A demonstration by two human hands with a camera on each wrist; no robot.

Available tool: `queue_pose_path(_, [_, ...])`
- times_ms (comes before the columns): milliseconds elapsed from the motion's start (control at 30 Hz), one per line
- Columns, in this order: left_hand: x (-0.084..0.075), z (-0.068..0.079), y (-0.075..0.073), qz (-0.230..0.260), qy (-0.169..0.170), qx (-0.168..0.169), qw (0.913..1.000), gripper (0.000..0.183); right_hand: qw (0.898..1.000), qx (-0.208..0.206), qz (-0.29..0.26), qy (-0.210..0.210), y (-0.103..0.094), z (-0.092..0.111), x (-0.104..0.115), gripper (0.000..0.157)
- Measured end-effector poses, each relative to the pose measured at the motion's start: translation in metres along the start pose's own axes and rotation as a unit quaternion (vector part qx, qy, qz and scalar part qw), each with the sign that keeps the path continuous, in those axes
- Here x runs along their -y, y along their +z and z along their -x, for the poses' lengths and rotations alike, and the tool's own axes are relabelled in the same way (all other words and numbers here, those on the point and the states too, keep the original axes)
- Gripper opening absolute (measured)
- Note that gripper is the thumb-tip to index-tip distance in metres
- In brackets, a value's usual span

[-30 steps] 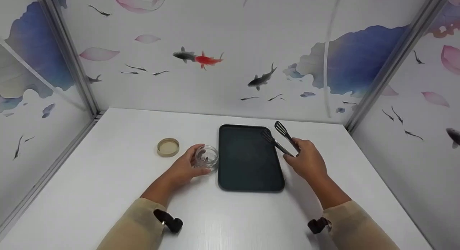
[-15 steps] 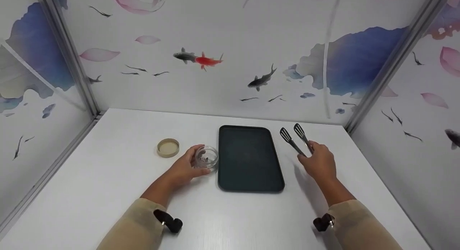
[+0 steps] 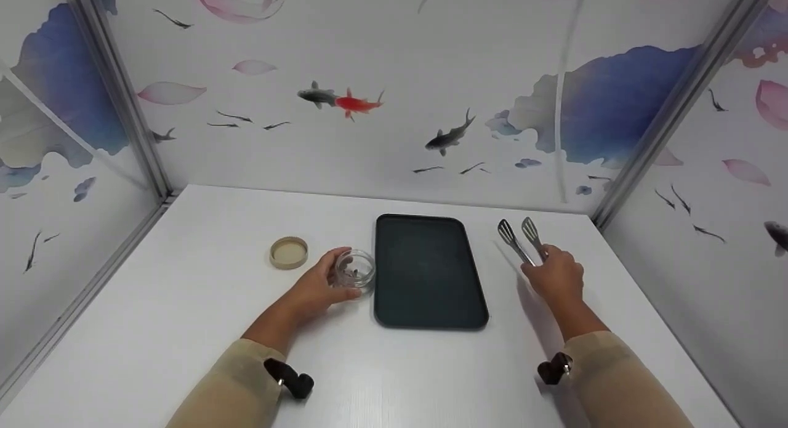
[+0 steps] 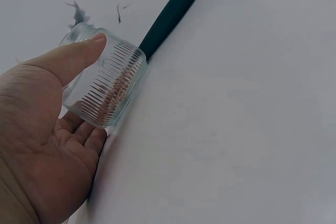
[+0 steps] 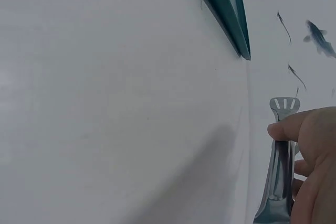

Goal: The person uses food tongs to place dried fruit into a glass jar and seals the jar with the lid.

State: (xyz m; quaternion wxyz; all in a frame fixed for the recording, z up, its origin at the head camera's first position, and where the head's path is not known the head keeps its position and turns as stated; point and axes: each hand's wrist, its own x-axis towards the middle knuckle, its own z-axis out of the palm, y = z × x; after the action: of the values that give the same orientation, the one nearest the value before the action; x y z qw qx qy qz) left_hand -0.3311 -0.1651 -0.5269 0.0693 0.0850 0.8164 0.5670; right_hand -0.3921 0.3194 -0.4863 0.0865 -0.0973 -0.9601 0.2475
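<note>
My left hand point(image 3: 317, 286) holds a small, lidless glass jar point(image 3: 355, 273), its thumb and fingers round the sides. Small dark bits show inside from above; in the left wrist view the ribbed glass jar point(image 4: 113, 82) has something brownish near its bottom. Right beside the jar lies a dark green tray point(image 3: 428, 274) with nothing on it. To the tray's right, my right hand point(image 3: 557, 277) grips metal tongs point(image 3: 516, 244) by the arms, the slotted ends spread apart and pointing away. The right wrist view has the thumb pressed on the tongs point(image 5: 281, 169).
A beige round lid point(image 3: 289, 253) lies on the white table point(image 3: 345, 379), left of the jar and behind my left hand. Printed panels with fish and petals point(image 3: 394, 58) enclose the table at the back and both sides.
My right hand has moved right with the tongs, from over the tray's right edge to the table beside it. The left hand and the jar have stayed put.
</note>
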Motion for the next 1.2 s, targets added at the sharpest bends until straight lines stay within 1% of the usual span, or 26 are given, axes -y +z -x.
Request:
queue_pose_path(133, [0.000,-0.001,-0.001,-0.002,0.003,0.000,1.0000,0.093,0.999,0.017,-0.010,0.031,0.001,-0.004,-0.002,0.070])
queue_pose_path(267, [-0.001,-0.002,-0.001,-0.004,0.006,0.003,1.0000,0.093,0.998,0.026,-0.023,0.047,0.002,-0.004,-0.004,0.071])
queue_pose_path(400, [-0.002,-0.002,-0.001,-0.005,0.007,0.003,1.0000,0.094,0.998,0.029,-0.033,0.052,0.005,-0.004,-0.007,0.071])
queue_pose_path(700, [-0.003,-0.002,-0.001,-0.002,0.005,0.000,1.0000,0.095,0.996,0.060,-0.020,0.069,0.011,-0.007,-0.013,0.075])
queue_pose_path(833, [-0.002,-0.003,0.000,0.004,0.002,0.001,1.0000,0.095,0.995,0.064,-0.015,0.076,0.014,-0.008,-0.015,0.077])
queue_pose_path(967, [-0.002,-0.003,0.000,-0.001,-0.003,-0.003,1.0000,0.095,0.994,0.071,-0.017,0.082,0.016,-0.009,-0.017,0.078])
queue_pose_path(1100, [-0.001,-0.001,-0.001,-0.007,-0.004,-0.001,1.0000,0.094,0.995,0.070,-0.008,0.075,0.015,-0.009,-0.017,0.080])
queue_pose_path(1200, [-0.001,-0.001,-0.001,-0.008,0.000,0.000,1.0000,0.094,0.996,0.057,-0.003,0.066,0.013,-0.008,-0.015,0.081])
